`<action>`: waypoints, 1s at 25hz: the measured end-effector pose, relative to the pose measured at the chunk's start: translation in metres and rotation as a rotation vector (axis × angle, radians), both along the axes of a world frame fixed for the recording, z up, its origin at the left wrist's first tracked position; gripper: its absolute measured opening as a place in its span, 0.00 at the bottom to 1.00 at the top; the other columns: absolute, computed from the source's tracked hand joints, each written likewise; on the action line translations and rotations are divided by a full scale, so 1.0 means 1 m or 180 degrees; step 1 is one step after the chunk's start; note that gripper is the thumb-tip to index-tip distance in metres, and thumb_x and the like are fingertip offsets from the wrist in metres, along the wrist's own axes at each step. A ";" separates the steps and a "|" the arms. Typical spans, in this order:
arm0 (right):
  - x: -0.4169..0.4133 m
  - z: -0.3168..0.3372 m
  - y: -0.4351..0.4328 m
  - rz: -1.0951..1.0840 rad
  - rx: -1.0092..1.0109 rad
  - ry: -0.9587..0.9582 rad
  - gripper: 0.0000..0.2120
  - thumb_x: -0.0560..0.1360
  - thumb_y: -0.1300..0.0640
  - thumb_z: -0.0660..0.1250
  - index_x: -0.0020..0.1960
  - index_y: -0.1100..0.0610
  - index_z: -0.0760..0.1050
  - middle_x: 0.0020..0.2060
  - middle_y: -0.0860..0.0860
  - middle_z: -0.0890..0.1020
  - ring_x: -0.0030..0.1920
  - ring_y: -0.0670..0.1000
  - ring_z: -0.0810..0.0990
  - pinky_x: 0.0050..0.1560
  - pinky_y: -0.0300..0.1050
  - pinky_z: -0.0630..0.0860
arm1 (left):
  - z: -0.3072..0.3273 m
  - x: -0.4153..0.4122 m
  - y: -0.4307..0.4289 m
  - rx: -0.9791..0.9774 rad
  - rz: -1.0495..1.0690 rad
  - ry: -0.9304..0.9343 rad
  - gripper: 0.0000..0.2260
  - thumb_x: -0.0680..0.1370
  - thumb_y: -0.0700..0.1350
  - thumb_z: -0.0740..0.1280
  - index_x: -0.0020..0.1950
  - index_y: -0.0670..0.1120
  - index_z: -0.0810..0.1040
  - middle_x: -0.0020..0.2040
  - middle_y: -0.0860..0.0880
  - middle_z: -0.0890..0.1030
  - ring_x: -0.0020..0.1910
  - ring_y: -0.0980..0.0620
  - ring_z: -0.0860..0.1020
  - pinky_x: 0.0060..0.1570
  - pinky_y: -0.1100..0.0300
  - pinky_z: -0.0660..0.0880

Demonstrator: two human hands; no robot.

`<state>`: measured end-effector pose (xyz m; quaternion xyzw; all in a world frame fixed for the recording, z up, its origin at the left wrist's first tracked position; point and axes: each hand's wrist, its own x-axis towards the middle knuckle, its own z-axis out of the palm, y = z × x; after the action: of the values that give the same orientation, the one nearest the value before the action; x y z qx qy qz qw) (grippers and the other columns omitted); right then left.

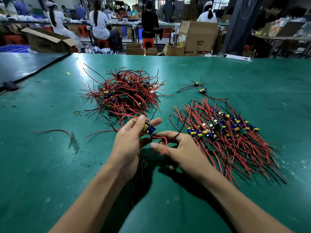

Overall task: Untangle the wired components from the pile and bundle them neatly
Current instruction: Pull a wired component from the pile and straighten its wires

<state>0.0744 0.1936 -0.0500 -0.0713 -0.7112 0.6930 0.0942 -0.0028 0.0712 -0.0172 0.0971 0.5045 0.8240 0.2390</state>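
A tangled pile of small circuit boards with red and black wires lies on the green table ahead of me. To the right, a sorted batch lies with its boards side by side and its wires fanned toward me. My left hand grips a few small boards with blue and yellow parts, just in front of the pile. My right hand pinches a red wire that loops from those boards. Wires hang below my left hand.
Two separate wired boards lie behind the sorted batch. A rubber band and a loose red wire lie on the left. Cardboard boxes and seated people are beyond the table's far edge.
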 end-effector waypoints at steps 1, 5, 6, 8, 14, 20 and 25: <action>0.000 -0.002 -0.007 0.0004 0.0055 0.0044 0.15 0.69 0.47 0.78 0.55 0.46 0.83 0.36 0.47 0.82 0.24 0.47 0.74 0.25 0.38 0.72 | 0.000 0.002 0.001 -0.0017 0.0063 -0.0051 0.07 0.81 0.48 0.62 0.49 0.45 0.71 0.50 0.46 0.85 0.34 0.46 0.83 0.32 0.54 0.81; -0.006 0.000 -0.016 -0.0710 -0.0329 0.0553 0.12 0.70 0.47 0.78 0.51 0.50 0.83 0.34 0.51 0.83 0.23 0.49 0.76 0.25 0.38 0.71 | -0.004 0.007 0.005 -0.0213 0.0265 0.0275 0.07 0.80 0.49 0.64 0.47 0.46 0.72 0.51 0.46 0.85 0.43 0.40 0.82 0.45 0.40 0.78; -0.008 0.002 -0.014 -0.0840 -0.0571 0.0615 0.10 0.71 0.48 0.78 0.48 0.52 0.83 0.34 0.52 0.83 0.22 0.49 0.75 0.25 0.37 0.72 | -0.005 0.008 0.006 -0.0261 0.0361 0.0449 0.06 0.80 0.48 0.65 0.47 0.46 0.73 0.49 0.45 0.86 0.46 0.43 0.82 0.48 0.41 0.76; -0.010 0.005 -0.010 -0.0952 -0.1057 0.0675 0.08 0.69 0.50 0.75 0.43 0.54 0.84 0.32 0.52 0.82 0.22 0.47 0.74 0.25 0.37 0.71 | -0.008 0.008 0.006 -0.0250 0.0427 0.0623 0.06 0.77 0.47 0.68 0.49 0.45 0.75 0.46 0.46 0.86 0.43 0.50 0.83 0.44 0.52 0.78; -0.013 0.016 0.002 -0.0895 -0.2491 0.0427 0.08 0.70 0.54 0.71 0.43 0.58 0.79 0.30 0.49 0.78 0.23 0.42 0.70 0.24 0.34 0.70 | -0.013 -0.001 0.002 0.0583 -0.0424 -0.0194 0.08 0.68 0.41 0.75 0.46 0.47 0.83 0.46 0.45 0.85 0.45 0.46 0.85 0.39 0.58 0.81; -0.004 0.028 0.012 0.0277 -0.2975 0.0047 0.10 0.72 0.50 0.67 0.38 0.56 0.81 0.29 0.46 0.73 0.19 0.41 0.65 0.20 0.31 0.61 | -0.012 -0.012 -0.005 0.0547 -0.1183 -0.0827 0.08 0.70 0.41 0.71 0.47 0.42 0.86 0.46 0.40 0.85 0.41 0.46 0.85 0.40 0.57 0.81; 0.000 0.027 0.013 0.0324 -0.1626 0.0029 0.13 0.74 0.47 0.68 0.34 0.52 0.80 0.26 0.46 0.73 0.21 0.42 0.68 0.27 0.35 0.59 | -0.008 -0.001 -0.001 -0.0387 -0.1568 -0.0024 0.14 0.70 0.56 0.71 0.44 0.45 0.85 0.37 0.47 0.83 0.33 0.53 0.82 0.33 0.62 0.79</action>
<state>0.0745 0.2061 -0.0230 -0.0538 -0.5154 0.8542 0.0414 -0.0041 0.0703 -0.0248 0.1995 0.5134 0.7094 0.4398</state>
